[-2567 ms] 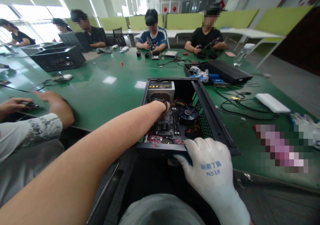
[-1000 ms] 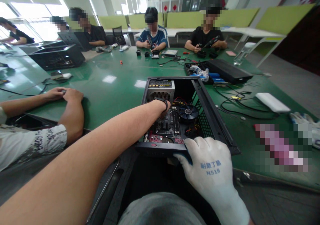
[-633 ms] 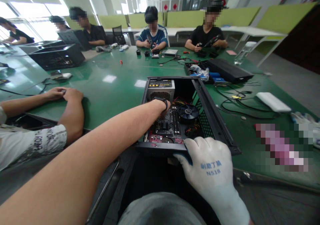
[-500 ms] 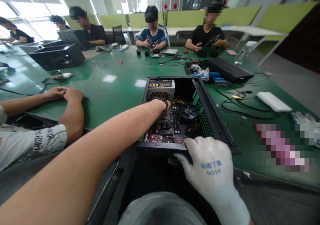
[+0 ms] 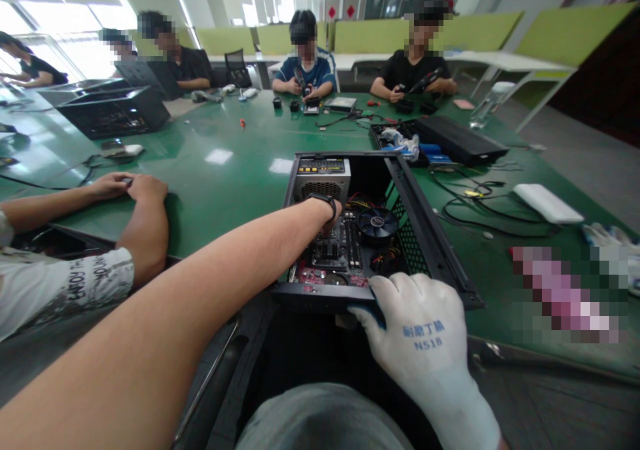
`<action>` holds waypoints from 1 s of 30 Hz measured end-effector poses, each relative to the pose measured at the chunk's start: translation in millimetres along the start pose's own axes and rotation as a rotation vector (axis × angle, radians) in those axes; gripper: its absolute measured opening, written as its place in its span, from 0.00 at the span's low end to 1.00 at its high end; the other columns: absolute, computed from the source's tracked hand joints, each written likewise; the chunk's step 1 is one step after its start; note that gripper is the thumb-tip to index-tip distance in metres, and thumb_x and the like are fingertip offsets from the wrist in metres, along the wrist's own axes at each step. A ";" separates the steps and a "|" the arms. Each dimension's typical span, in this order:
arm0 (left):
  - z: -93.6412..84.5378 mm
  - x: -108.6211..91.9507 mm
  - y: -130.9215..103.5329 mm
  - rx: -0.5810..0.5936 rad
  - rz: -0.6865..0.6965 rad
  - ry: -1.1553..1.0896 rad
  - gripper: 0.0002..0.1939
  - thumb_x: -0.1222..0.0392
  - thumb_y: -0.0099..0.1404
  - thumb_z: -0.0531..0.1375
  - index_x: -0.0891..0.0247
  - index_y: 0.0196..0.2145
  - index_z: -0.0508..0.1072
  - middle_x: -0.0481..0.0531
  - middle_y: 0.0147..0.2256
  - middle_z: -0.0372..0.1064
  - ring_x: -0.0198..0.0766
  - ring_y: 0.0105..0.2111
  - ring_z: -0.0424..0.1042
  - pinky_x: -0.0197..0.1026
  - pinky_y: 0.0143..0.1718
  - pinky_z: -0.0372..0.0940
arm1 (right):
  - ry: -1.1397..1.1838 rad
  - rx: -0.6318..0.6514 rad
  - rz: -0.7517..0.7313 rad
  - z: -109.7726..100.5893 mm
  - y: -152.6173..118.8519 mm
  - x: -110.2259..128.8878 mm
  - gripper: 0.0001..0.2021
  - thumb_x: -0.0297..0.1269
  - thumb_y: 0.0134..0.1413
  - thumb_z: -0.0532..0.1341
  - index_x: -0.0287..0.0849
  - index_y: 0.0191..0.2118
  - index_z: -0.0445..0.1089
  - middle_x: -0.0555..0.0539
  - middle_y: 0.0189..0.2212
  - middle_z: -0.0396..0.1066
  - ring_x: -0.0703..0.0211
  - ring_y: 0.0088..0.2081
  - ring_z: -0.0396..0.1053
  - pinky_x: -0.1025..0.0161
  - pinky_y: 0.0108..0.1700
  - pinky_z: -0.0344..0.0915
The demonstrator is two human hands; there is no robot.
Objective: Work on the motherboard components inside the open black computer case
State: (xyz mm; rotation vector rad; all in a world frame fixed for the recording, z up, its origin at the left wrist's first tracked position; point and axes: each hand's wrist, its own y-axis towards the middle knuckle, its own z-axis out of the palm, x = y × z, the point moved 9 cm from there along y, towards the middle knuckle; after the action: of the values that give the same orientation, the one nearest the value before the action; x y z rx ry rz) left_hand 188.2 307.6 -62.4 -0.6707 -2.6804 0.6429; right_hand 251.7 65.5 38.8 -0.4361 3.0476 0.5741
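Reaching with the bare left hand (image 5: pixel 338 208) beside the power supply (image 5: pixel 320 190) inside the open computer case (image 5: pixel 429 220) on the worktop (image 5: pixel 225 197); cannot tell the state of its hidden fingers. Seemingly partway through, with circuit board (image 5: pixel 330 253) and fan (image 5: pixel 377 223) in place; cannot tell the remainder. Gripping the near rim (image 5: pixel 325 293) with the gloved right hand (image 5: pixel 425 330), fingers pressed together.

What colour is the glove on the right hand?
White, with blue lettering on the back; the glove shows best in the head view.
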 end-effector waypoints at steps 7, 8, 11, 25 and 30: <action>-4.9 -5.9 -9.8 0.001 0.043 0.098 0.30 0.54 0.37 0.74 0.67 0.41 0.82 0.59 0.39 0.79 0.52 0.43 0.75 0.43 0.49 0.68 | 0.005 0.000 0.001 -1.1 -1.0 -0.4 0.13 0.49 0.52 0.63 0.47 0.37 0.68 0.47 0.28 0.64 0.51 0.32 0.58 0.56 0.35 0.41; -5.2 -6.6 -11.1 0.006 0.046 0.092 0.30 0.54 0.37 0.75 0.67 0.41 0.82 0.60 0.39 0.79 0.52 0.44 0.75 0.44 0.49 0.68 | 0.006 0.002 0.003 -1.0 -1.2 -0.6 0.13 0.49 0.52 0.63 0.47 0.36 0.68 0.47 0.27 0.63 0.51 0.32 0.58 0.56 0.35 0.41; -5.7 -5.6 -12.9 0.015 0.026 0.046 0.29 0.56 0.36 0.75 0.67 0.39 0.82 0.60 0.38 0.79 0.53 0.44 0.75 0.44 0.51 0.67 | 0.006 0.009 0.007 -0.4 -1.0 -0.9 0.12 0.49 0.52 0.63 0.47 0.37 0.68 0.47 0.28 0.63 0.51 0.32 0.57 0.56 0.35 0.41; -6.5 -2.7 -9.3 -0.029 0.035 -0.004 0.25 0.56 0.37 0.74 0.67 0.35 0.83 0.61 0.36 0.79 0.53 0.41 0.75 0.45 0.48 0.68 | 0.009 0.024 0.006 0.8 -1.1 -0.8 0.13 0.50 0.54 0.61 0.46 0.38 0.68 0.47 0.28 0.64 0.51 0.33 0.58 0.56 0.36 0.41; -6.9 1.9 -10.9 -0.031 0.002 -0.085 0.23 0.52 0.39 0.73 0.67 0.34 0.83 0.60 0.33 0.79 0.54 0.41 0.75 0.45 0.48 0.68 | 0.016 0.031 0.010 1.8 -0.8 -1.1 0.13 0.50 0.55 0.61 0.46 0.39 0.69 0.47 0.29 0.65 0.51 0.33 0.58 0.55 0.36 0.42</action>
State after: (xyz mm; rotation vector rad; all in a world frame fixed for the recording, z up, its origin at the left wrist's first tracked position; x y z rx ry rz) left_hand 185.2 302.4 -50.8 -0.6686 -2.7740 0.6453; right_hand 252.9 65.8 36.9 -0.4267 3.0714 0.5259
